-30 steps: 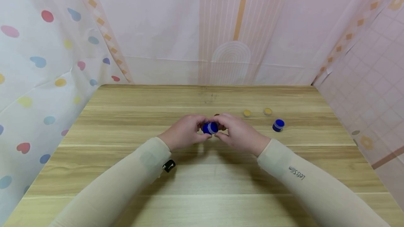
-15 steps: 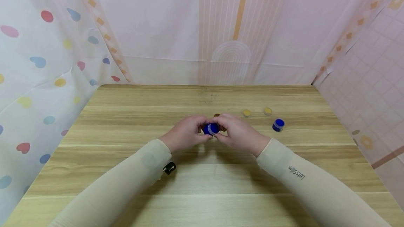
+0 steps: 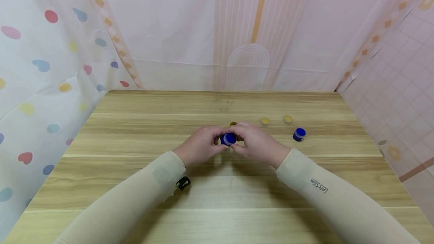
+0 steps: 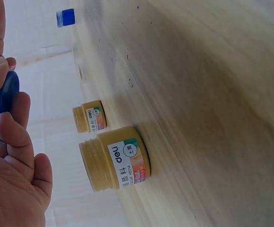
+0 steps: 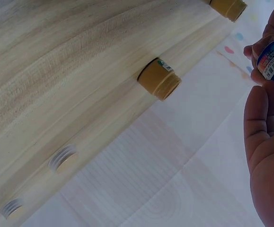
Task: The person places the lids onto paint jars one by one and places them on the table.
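the left hand [image 3: 201, 144] curls its fingers round a blue jar [image 3: 229, 139], and the right hand [image 3: 257, 144] has thumb and fingertips pinching its ringed end, so both hands are closed on it, up off the surface [image 3: 217, 195]. the jar tilts, ringed end towards the right hand, its printed label showing to the right wrist camera. just past the hands, two uncapped ochre jars [image 4: 119, 158] stand upright, the larger-looking one labelled deli. to their right lie two clear-rimmed lids [image 5: 63, 158] with yellow faces, near each other. farther right, a second blue jar [image 3: 299, 134] stands upright. beige sleeves [image 3: 118, 199] cover both forearms. patterned cloth [image 3: 169, 29] hangs behind and at both sides.
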A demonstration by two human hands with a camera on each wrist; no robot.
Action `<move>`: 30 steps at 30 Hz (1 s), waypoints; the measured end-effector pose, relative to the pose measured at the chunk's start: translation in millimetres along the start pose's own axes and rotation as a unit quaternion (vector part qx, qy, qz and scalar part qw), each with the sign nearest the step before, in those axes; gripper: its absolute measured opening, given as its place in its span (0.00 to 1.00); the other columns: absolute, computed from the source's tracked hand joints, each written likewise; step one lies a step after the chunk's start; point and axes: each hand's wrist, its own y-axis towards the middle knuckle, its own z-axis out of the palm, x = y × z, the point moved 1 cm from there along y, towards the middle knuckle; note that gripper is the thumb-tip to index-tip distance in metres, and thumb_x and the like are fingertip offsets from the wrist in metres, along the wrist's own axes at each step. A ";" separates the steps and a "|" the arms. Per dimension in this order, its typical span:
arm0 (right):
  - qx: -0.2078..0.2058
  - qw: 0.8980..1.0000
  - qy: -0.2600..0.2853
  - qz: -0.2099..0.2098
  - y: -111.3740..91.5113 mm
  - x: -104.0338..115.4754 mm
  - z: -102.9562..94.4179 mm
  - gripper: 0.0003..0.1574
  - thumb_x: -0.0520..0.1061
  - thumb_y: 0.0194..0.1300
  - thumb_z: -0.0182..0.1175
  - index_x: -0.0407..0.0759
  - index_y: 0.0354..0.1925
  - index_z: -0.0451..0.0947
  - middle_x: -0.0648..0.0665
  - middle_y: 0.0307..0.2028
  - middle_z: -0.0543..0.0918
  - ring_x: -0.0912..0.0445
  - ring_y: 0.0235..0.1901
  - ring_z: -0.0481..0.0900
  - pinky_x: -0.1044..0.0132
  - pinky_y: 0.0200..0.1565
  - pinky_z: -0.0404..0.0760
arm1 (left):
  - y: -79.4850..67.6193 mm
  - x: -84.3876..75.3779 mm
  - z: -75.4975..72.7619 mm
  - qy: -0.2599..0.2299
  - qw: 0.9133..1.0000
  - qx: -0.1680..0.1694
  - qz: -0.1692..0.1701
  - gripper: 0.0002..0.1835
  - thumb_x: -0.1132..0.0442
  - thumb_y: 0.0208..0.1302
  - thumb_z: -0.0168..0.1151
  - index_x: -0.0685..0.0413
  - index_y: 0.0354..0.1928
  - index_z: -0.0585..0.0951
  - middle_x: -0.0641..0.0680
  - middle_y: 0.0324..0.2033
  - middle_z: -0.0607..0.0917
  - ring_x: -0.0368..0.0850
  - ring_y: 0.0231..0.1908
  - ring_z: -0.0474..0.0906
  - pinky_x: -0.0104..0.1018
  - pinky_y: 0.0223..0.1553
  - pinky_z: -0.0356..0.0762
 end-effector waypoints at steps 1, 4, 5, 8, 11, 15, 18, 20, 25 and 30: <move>0.000 1.000 -0.003 0.001 0.2 0.1 -0.2 0.24 0.40 0.71 0.68 0.39 0.63 0.81 0.47 0.48 0.84 0.56 0.48 0.85 0.65 0.52 0.86 | 0.0 -0.1 0.3 0.000 1.000 -0.001 -0.002 0.13 0.60 0.68 0.73 0.53 0.53 0.87 0.45 0.28 0.80 0.39 0.29 0.72 0.31 0.30 0.71; -0.007 1.000 -0.013 0.004 0.8 0.1 -0.7 0.22 0.41 0.69 0.70 0.39 0.59 0.83 0.47 0.44 0.84 0.57 0.43 0.83 0.66 0.46 0.85 | 0.1 -0.8 1.0 -0.003 1.000 -0.003 -0.005 0.15 0.60 0.68 0.73 0.52 0.54 0.87 0.45 0.29 0.80 0.39 0.29 0.72 0.31 0.31 0.71; -0.011 1.000 -0.017 0.005 1.1 0.1 -0.9 0.20 0.42 0.69 0.71 0.39 0.57 0.83 0.47 0.42 0.84 0.58 0.40 0.82 0.67 0.43 0.84 | 0.0 -1.3 1.2 -0.004 1.000 -0.003 -0.007 0.15 0.59 0.69 0.73 0.52 0.54 0.87 0.45 0.30 0.81 0.39 0.30 0.72 0.31 0.31 0.71; -0.017 1.000 -0.013 0.020 1.4 -0.5 -1.7 0.16 0.47 0.68 0.73 0.39 0.48 0.85 0.48 0.35 0.83 0.59 0.32 0.78 0.68 0.36 0.80 | 0.0 -1.7 1.9 -0.012 1.000 0.000 -0.018 0.14 0.58 0.70 0.72 0.50 0.55 0.87 0.45 0.31 0.81 0.40 0.31 0.73 0.32 0.31 0.72; -0.017 0.999 0.004 0.035 1.5 -1.3 -3.8 0.21 0.52 0.67 0.74 0.39 0.49 0.85 0.48 0.37 0.86 0.58 0.33 0.80 0.67 0.36 0.81 | 0.4 -1.9 2.3 -0.024 0.999 0.002 -0.033 0.14 0.57 0.70 0.71 0.50 0.54 0.87 0.45 0.30 0.81 0.40 0.30 0.73 0.32 0.30 0.72; -0.019 0.999 0.023 0.027 1.0 -1.5 -8.8 0.32 0.50 0.66 0.75 0.35 0.62 0.81 0.43 0.49 0.89 0.50 0.43 0.86 0.60 0.47 0.86 | 1.5 -3.0 2.2 -0.039 0.998 -0.004 -0.040 0.13 0.55 0.71 0.71 0.50 0.54 0.86 0.47 0.30 0.82 0.41 0.29 0.74 0.32 0.29 0.72; -0.024 0.999 0.025 0.004 0.5 -1.0 -11.2 0.31 0.45 0.67 0.74 0.34 0.63 0.80 0.40 0.54 0.88 0.47 0.46 0.87 0.58 0.50 0.86 | 1.3 -4.0 1.6 -0.047 0.998 -0.007 -0.043 0.13 0.53 0.71 0.71 0.48 0.53 0.86 0.47 0.30 0.82 0.41 0.30 0.74 0.32 0.28 0.71; -0.026 0.999 0.023 -0.006 0.4 -0.9 -11.4 0.28 0.43 0.67 0.73 0.35 0.62 0.81 0.41 0.53 0.88 0.49 0.45 0.87 0.59 0.50 0.86 | 1.0 -4.4 1.0 -0.050 0.998 -0.007 -0.047 0.14 0.53 0.71 0.71 0.47 0.54 0.86 0.46 0.30 0.82 0.42 0.29 0.73 0.32 0.28 0.70; -0.030 0.999 0.015 -0.013 -0.4 -1.6 -10.5 0.24 0.41 0.67 0.71 0.37 0.60 0.83 0.43 0.50 0.88 0.53 0.44 0.85 0.62 0.48 0.86 | 1.0 -5.2 0.4 -0.049 0.998 -0.003 -0.049 0.17 0.54 0.71 0.71 0.50 0.57 0.86 0.48 0.31 0.82 0.42 0.30 0.73 0.32 0.28 0.69; -0.031 0.999 0.013 -0.003 -0.4 -2.2 -8.6 0.19 0.42 0.68 0.72 0.39 0.56 0.85 0.46 0.45 0.87 0.53 0.41 0.84 0.64 0.45 0.84 | 1.9 -4.9 1.9 -0.045 0.998 -0.006 -0.044 0.17 0.55 0.70 0.71 0.51 0.58 0.86 0.48 0.31 0.82 0.41 0.30 0.74 0.31 0.28 0.71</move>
